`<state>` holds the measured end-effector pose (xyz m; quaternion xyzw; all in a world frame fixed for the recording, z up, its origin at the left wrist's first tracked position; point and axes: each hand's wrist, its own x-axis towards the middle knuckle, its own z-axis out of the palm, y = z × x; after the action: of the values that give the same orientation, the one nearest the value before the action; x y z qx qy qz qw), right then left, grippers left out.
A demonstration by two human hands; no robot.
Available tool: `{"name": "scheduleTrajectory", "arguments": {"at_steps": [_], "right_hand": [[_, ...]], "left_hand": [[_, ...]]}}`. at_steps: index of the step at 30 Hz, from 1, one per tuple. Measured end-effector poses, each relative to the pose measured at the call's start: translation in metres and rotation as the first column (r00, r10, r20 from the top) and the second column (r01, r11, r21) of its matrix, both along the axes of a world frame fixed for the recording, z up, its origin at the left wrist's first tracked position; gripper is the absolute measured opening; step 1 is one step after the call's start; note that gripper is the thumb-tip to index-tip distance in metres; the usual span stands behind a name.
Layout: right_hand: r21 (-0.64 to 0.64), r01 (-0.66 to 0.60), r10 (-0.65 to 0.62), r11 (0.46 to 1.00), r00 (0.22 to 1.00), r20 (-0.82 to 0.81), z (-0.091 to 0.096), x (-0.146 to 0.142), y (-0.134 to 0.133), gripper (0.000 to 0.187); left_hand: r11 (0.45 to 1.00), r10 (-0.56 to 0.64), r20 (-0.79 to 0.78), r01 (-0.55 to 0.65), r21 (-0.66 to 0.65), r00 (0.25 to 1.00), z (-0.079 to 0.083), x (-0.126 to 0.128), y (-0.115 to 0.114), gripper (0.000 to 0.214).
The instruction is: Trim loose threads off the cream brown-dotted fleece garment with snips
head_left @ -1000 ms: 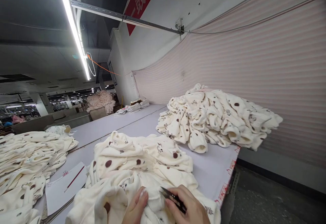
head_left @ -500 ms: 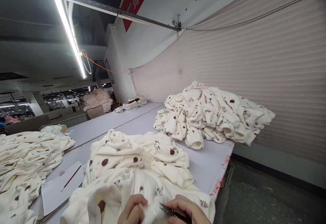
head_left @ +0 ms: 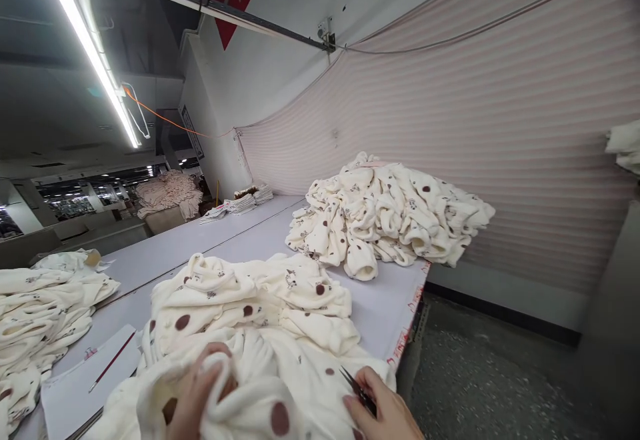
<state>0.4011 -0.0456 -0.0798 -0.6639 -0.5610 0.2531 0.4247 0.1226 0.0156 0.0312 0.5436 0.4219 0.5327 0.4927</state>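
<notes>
A cream fleece garment [head_left: 305, 380] with brown dots and small printed figures lies heaped at the near edge of the table. My left hand [head_left: 193, 393] is closed on a fold of it, with cloth looped over the fingers; part of the hand is blurred. In my right hand [head_left: 385, 408] is a pair of dark thread snips [head_left: 361, 390], points aimed up and left just above the cloth. Behind, more of the same spotted fleece [head_left: 215, 293] is bunched up.
A large pile of spotted fleece garments [head_left: 385, 213] sits at the table's right edge, another pile [head_left: 45, 313] at the left. Papers [head_left: 75, 393] carry a red pencil [head_left: 111, 362]. Folded stacks [head_left: 240, 205] stand at the table's far end [head_left: 290, 205].
My left hand has moved left and lifted a fold of the garment. My right hand with the snips has moved slightly right, away from the left one. The view has turned right.
</notes>
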Motion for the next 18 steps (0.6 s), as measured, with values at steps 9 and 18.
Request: {"name": "scheduleTrajectory", "arguments": {"at_steps": [9, 18], "right_hand": [[0.132, 0.086, -0.025, 0.988, 0.912, -0.410, -0.021, 0.014, 0.005, 0.033], [0.147, 0.116, -0.034, 0.982, 0.881, -0.471, -0.009, 0.023, -0.014, 0.039]], "left_hand": [[0.839, -0.012, -0.969, 0.530, 0.124, 0.246, -0.054, 0.088, -0.007, 0.045], [0.950, 0.066, -0.725, 0.180, 0.256, 0.685, -0.030, 0.014, 0.001, 0.019]]}}
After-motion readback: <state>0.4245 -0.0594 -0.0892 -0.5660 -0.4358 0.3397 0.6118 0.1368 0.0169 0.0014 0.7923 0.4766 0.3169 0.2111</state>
